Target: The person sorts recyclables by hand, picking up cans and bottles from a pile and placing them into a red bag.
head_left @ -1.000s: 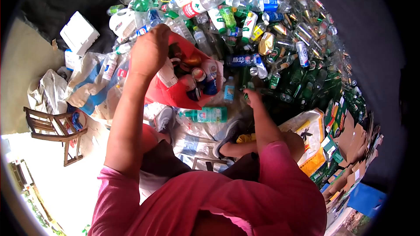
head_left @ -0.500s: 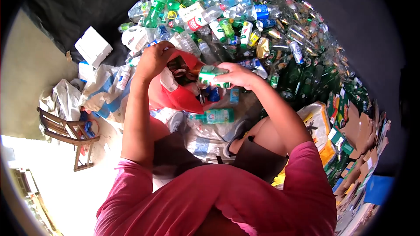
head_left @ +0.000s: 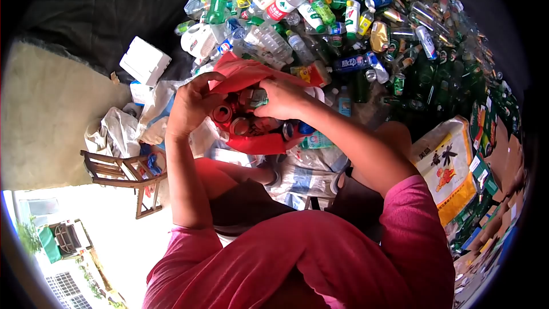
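In the head view, close to where I stand, a person in a dark pink shirt (head_left: 274,246) leans over a red bag (head_left: 246,72); the left hand (head_left: 191,107) appears to pinch the bag's left edge, and the right hand (head_left: 280,100) is closed around a green can (head_left: 258,98) within the bag's mouth. To do this neatly, I'd say, the left side wants holding up and wide so the cloth cannot fold over, while the right hand keeps low, gripping the can by its sides, lest the loose ones spill over the low near side. The green can sits between the right fingers and thumb, to the right of the left hand and apart from it; a red can (head_left: 222,113) lies just below, nearer the left hand. Beyond the bag rises a heap of plastic bottles (head_left: 286,48), and a teal-labelled bottle (head_left: 316,141) lies beside its right side, partly hidden
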`<state>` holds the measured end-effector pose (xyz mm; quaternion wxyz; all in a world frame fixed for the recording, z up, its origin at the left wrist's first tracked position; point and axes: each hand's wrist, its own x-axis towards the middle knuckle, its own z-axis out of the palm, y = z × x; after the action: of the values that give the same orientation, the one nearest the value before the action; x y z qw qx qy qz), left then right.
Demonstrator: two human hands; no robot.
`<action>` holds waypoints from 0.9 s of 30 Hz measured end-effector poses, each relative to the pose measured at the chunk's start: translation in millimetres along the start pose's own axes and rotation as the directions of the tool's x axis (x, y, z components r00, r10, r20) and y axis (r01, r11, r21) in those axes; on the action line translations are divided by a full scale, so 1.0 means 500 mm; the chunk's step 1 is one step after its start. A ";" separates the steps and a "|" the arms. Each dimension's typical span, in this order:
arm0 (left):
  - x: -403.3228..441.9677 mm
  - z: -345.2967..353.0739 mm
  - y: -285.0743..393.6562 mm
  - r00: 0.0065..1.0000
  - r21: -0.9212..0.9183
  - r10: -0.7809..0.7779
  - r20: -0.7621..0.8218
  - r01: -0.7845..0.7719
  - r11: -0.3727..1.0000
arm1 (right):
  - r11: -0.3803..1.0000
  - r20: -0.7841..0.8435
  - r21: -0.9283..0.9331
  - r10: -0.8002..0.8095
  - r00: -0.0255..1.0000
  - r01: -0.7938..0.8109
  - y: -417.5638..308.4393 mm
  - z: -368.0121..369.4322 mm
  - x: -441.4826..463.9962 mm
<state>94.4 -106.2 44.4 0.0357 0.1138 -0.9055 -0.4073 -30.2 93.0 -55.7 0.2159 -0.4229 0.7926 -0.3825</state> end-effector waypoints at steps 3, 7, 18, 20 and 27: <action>0.007 -0.013 -0.015 0.999 0.072 0.003 -0.048 0.001 0.997 | 1.000 0.010 0.014 -0.001 1.000 0.001 0.000 0.034 0.017; 0.012 -0.020 -0.024 0.995 0.081 0.005 -0.102 0.003 0.997 | 0.996 -0.177 -0.079 -0.050 0.983 0.037 -0.020 0.090 0.015; -0.003 -0.011 -0.028 0.969 0.500 0.120 -0.216 0.004 0.866 | 0.857 -0.189 -0.426 -0.398 0.898 0.291 -0.021 0.133 0.063; 0.003 -0.011 -0.023 0.955 0.518 0.184 -0.232 -0.039 0.855 | 0.787 -0.211 -0.503 -0.513 0.832 0.358 -0.010 0.149 0.074; 0.031 0.003 -0.036 0.953 0.272 0.088 -0.291 -0.006 0.962 | 0.705 -0.110 -0.669 -0.405 0.908 0.234 -0.017 0.209 0.085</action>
<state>82.4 -120.3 29.6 0.1671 0.1563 -0.9386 -0.2581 20.4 10.3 -114.1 -0.1131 -0.5511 0.8092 -0.1695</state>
